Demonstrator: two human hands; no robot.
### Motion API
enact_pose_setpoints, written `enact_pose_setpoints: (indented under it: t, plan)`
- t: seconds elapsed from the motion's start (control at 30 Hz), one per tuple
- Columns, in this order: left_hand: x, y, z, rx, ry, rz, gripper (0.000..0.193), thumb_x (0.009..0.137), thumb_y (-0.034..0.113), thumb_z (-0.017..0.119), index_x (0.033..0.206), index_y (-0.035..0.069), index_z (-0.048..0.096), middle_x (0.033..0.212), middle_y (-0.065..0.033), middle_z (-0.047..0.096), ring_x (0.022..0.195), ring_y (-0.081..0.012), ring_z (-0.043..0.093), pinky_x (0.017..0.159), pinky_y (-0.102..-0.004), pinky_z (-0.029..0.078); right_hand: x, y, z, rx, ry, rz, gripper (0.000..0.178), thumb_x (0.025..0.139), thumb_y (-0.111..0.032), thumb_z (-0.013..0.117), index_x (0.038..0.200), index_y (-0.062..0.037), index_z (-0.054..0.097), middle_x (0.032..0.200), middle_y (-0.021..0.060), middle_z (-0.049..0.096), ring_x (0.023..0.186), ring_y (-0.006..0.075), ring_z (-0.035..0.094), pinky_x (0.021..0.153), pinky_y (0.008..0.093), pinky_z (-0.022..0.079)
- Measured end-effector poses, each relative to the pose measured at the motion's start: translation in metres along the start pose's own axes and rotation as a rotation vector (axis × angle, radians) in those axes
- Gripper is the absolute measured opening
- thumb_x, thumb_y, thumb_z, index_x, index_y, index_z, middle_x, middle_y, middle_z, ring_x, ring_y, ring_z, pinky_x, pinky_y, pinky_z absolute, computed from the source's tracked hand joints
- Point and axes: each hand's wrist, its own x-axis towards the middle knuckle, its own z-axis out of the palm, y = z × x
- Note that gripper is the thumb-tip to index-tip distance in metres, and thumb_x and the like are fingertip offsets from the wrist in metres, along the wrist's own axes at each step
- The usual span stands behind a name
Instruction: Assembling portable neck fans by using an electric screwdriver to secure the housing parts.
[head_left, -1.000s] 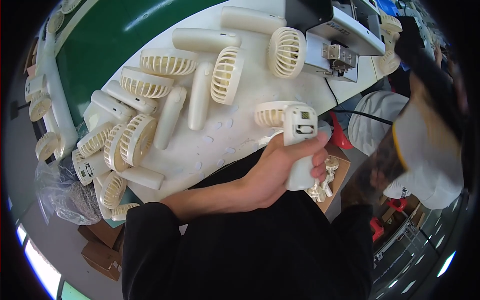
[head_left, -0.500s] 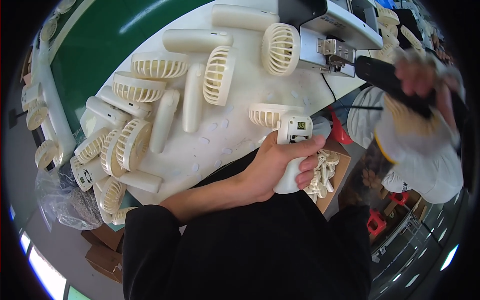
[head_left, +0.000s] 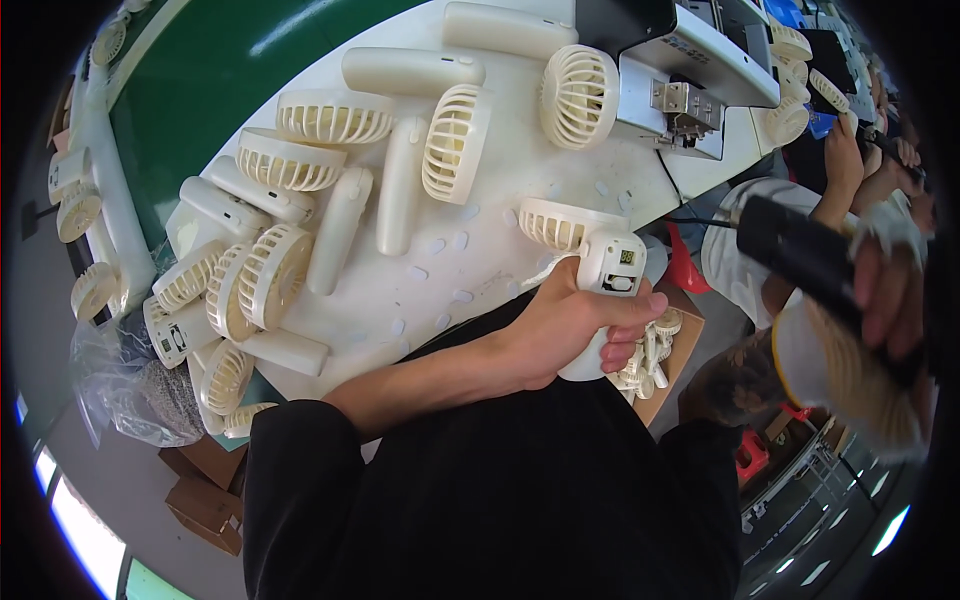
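One cream handheld fan (head_left: 602, 252), round slotted cage (head_left: 553, 224)

White worktop: curves toward 12 o'clock from where I stand (head_left: 510, 140)
Green surface: glossy, at 10 to 11 (head_left: 200, 110)
Grey floor: 8 o'clock (head_left: 130, 460)
Bright pane: beyond it, window or lamp, I can't tell (head_left: 85, 520)
Red stool: 4 o'clock (head_left: 752, 456)

White tabletop (head_left: 520, 190) | scattered cream handheld fans (head_left: 400, 190) | small pale tabs (head_left: 461, 240) | metal-cased machine (head_left: 705, 58)
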Motion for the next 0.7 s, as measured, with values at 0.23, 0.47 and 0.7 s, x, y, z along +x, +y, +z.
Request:
enact_pose_setpoints:
  t: [0.23, 0.47, 0.7]
  plan:
    - [0.005, -0.003, 0.002, 0.056, 0.024, 0.024, 0.021, 0.089, 0.007, 0.066, 0.077, 0.006, 0.050, 0.057, -0.0009, 0.045, 0.047, -0.0116, 0.045, 0.047, -0.0294, 0.038, -0.045, -0.018, 0.030, 0.014, 0.047, 0.050, 0.038, 0.078, -0.023, 0.067, 0.104, -0.0167, 0.039, 0.075, 0.0012, 0.048, 0.065, 0.0135, 0.047, 0.077, 0.0358, 0.038]
    - [0.005, -0.002, 0.000, 0.115, 0.002, 0.048, 0.018, 0.086, 0.003, 0.066, 0.078, 0.005, 0.050, 0.058, -0.0021, 0.048, 0.047, -0.0126, 0.046, 0.046, -0.0303, 0.038, -0.038, -0.011, 0.066, -0.036, 0.155, 0.185, 0.046, 0.082, -0.025, 0.068, 0.110, -0.0184, 0.032, 0.079, 0.0035, 0.048, 0.069, 0.0155, 0.047, 0.079, 0.0399, 0.037]
    - [0.006, -0.003, 0.000, 0.109, 0.065, 0.022, 0.014, 0.083, -0.001, 0.063, 0.083, 0.004, 0.050, 0.059, -0.0041, 0.050, 0.047, -0.0134, 0.047, 0.047, -0.0311, 0.039, -0.021, 0.005, 0.056, -0.007, -0.131, 0.255, 0.040, 0.083, -0.027, 0.069, 0.107, -0.0180, 0.039, 0.084, 0.0056, 0.052, 0.075, 0.0183, 0.051, 0.081, 0.0421, 0.040]
